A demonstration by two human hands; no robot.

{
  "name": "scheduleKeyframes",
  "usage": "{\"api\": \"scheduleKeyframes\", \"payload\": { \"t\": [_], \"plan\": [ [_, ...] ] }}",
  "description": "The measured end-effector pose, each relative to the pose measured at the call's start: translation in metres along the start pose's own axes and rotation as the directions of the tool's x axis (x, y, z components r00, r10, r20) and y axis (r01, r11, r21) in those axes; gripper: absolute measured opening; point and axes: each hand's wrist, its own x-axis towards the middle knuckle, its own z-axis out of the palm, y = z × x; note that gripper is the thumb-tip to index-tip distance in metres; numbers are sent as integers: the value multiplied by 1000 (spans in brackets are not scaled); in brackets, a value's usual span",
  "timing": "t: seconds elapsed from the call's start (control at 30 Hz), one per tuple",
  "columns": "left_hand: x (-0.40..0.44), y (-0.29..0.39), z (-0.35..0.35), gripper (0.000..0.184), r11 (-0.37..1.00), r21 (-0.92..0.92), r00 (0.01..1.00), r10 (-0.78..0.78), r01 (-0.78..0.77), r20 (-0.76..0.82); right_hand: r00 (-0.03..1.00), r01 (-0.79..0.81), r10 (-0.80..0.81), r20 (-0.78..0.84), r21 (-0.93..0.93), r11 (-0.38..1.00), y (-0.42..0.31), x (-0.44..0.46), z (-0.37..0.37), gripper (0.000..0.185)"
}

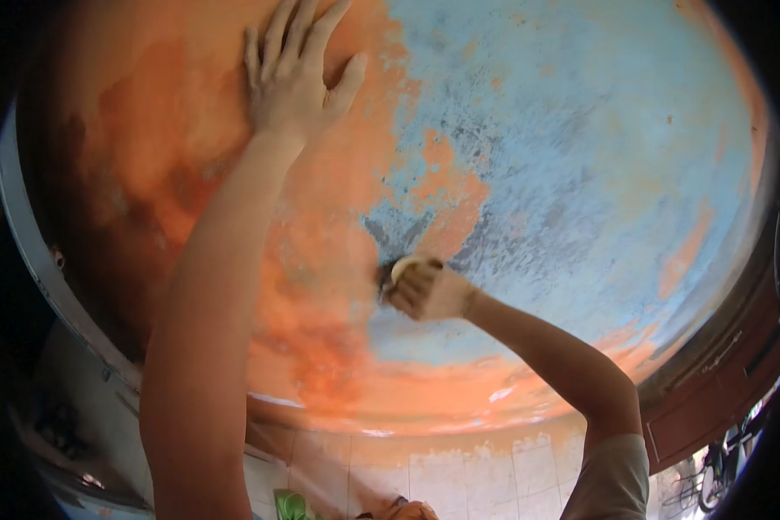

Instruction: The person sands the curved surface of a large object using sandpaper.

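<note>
At the centre of the frame, the right hand was clenched around a pale, round-edged tool, its far end blurred against the patchy orange and light-blue painted surface. The left hand, holding nothing, lay spread on the orange part at upper left of centre. It looked like a rubbing or scraping stroke in progress; a further one would have called for steady pressure and a firm grip

A plain grey-beige short sleeve ends above the right elbow; forearms, left hand and right hand are bare.
</note>
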Motion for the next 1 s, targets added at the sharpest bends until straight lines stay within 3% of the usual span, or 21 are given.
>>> {"api": "scheduleKeyframes", "payload": {
  "t": [0.03,0.1,0.13,0.2,0.27,0.37,0.4,0.47,0.5,0.57,0.6,0.67,0.73,0.77,0.8,0.9,0.93,1.0],
  "plan": [
    [1,0,0,64,1000,-3,1000,7,-7,-12,1000,0,0,0,-14,1000,4,-2,2,25],
    [0,-2,-1,63,1000,-17,1000,-1,1,6,998,46,-49,37,82,996,15,-8,4,7],
    [1,-3,-1,63,1000,-12,1000,-1,1,3,997,-32,32,69,-1,999,33,-5,-4,10],
    [-1,0,-1,63,1000,-9,1000,-19,20,8,980,-146,136,-147,-62,987,92,27,-24,27],
    [-2,0,0,63,1000,2,1000,-13,13,16,919,-269,223,-326,-101,958,136,43,-23,29],
    [-2,0,0,63,1000,5,1000,5,-5,0,833,-494,420,-361,-141,858,134,60,-37,25],
    [0,0,-1,63,1000,5,1000,11,-11,-2,716,-576,656,-238,328,749,114,55,-24,26],
    [0,-1,1,63,1000,6,1000,7,-6,-13,801,-500,577,-163,348,793,66,35,-5,20],
    [-1,0,1,62,1000,-1,1000,-6,6,-8,941,-309,291,-171,-91,947,44,23,-4,14],
    [0,3,-4,62,1000,-5,1000,-13,13,8,996,-16,19,89,-35,999,23,4,0,13],
    [2,3,-4,62,1000,-9,1000,-16,16,23,996,-11,15,93,-43,999,30,-1,2,13],
    [1,-8,12,61,1000,-14,998,26,-26,-49,980,-77,67,-188,-45,996,69,17,-10,15],
    [-2,-10,13,60,998,-15,994,61,-63,-88,962,-121,107,-251,-39,992,128,42,-33,17],
    [0,-3,3,62,1000,-12,999,27,-28,-37,948,-207,199,-250,-6,978,151,44,-40,17],
    [1,2,-2,63,1000,-9,1000,-5,5,9,909,-352,314,-273,-99,931,165,53,-47,16],
    [1,3,-3,63,1000,8,1000,-3,3,23,826,-503,444,-347,-96,859,151,51,-30,13],
    [2,2,-3,63,1000,10,1000,0,0,15,852,-313,324,-412,95,945,138,57,-32,12],
    [0,1,-2,63,1000,2,1000,-13,13,21,971,-185,156,-183,-152,971,72,34,-10,12]
  ]
}}
